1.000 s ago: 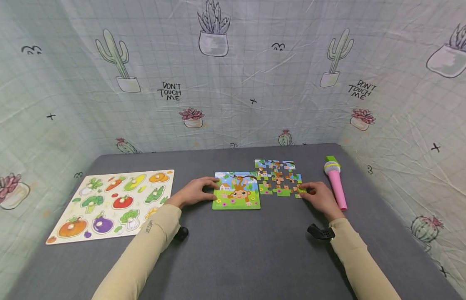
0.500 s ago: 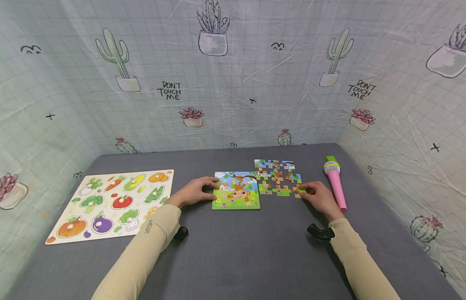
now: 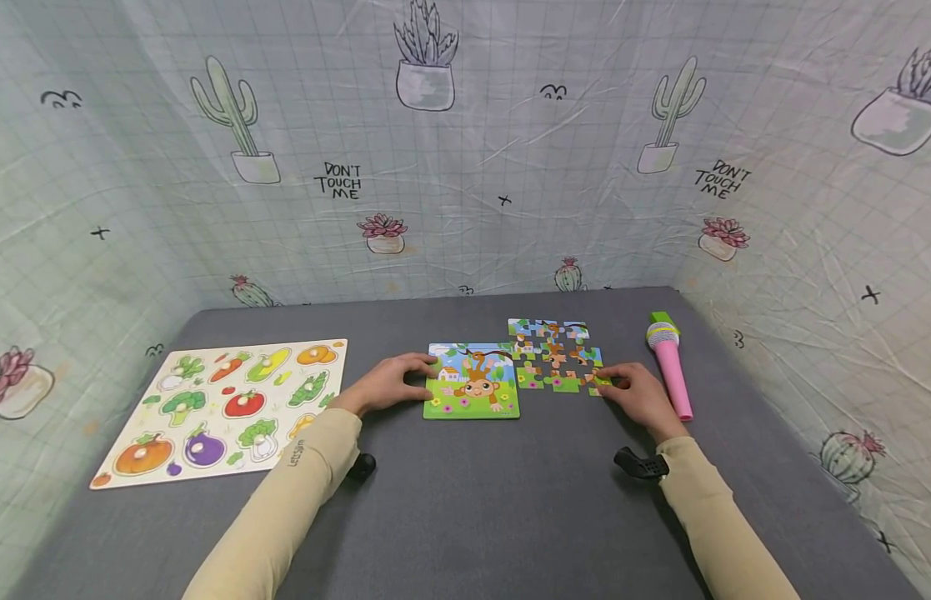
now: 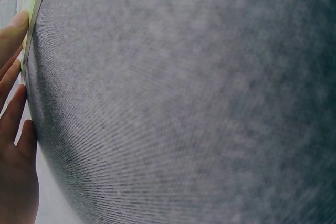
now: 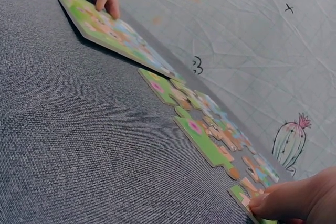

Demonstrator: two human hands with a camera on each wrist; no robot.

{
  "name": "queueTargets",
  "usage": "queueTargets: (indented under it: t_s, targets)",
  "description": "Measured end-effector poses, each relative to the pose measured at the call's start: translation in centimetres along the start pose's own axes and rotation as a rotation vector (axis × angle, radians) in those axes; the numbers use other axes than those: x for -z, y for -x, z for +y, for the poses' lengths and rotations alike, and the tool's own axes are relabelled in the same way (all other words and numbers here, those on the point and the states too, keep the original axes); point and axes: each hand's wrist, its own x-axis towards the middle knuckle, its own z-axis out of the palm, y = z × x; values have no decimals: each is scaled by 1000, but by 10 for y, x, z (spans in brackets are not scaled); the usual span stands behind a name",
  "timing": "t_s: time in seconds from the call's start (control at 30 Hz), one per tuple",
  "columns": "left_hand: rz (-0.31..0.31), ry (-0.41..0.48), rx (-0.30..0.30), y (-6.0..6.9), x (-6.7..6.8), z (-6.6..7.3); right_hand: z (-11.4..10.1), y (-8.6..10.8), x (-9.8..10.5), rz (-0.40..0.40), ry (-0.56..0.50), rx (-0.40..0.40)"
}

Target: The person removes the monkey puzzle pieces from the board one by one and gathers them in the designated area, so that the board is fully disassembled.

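Observation:
In the head view, a square monkey picture board [image 3: 471, 392] lies flat at the middle of the table. Fingertips and thumb of my left hand [image 3: 390, 383] touch its left edge; the left wrist view shows only the board's edge-on side. Right of the board, several monkey jigsaw pieces [image 3: 565, 383] are laid out with narrow gaps between them. My right hand [image 3: 641, 398] holds the bottom right jigsaw piece [image 3: 599, 389] between thumb and fingers. In the right wrist view, the thumb [image 5: 278, 200] covers part of that green piece, and the other fingers are mostly hidden.
A cream vegetable puzzle board [image 3: 282, 408] lies at the left, partly behind the left sleeve. A pink toy microphone [image 3: 673, 375] lies right of the right hand, with a green block [image 3: 662, 317] at its head. A patterned cloth [image 3: 465, 150] encloses the table's back and sides.

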Motion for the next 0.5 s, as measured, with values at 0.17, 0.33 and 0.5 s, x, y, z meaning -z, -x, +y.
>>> queueTargets:
  t_s: [0.17,0.33,0.5]
  targets:
    - [0,4,2,1,0,1,-1,0,0,-2,2,1]
    - [3,8,3,1,0,1,-1,0,0,3,1,-4]
    - [5,11,2,1,0,0,-1,1,0,1,-4,-12]
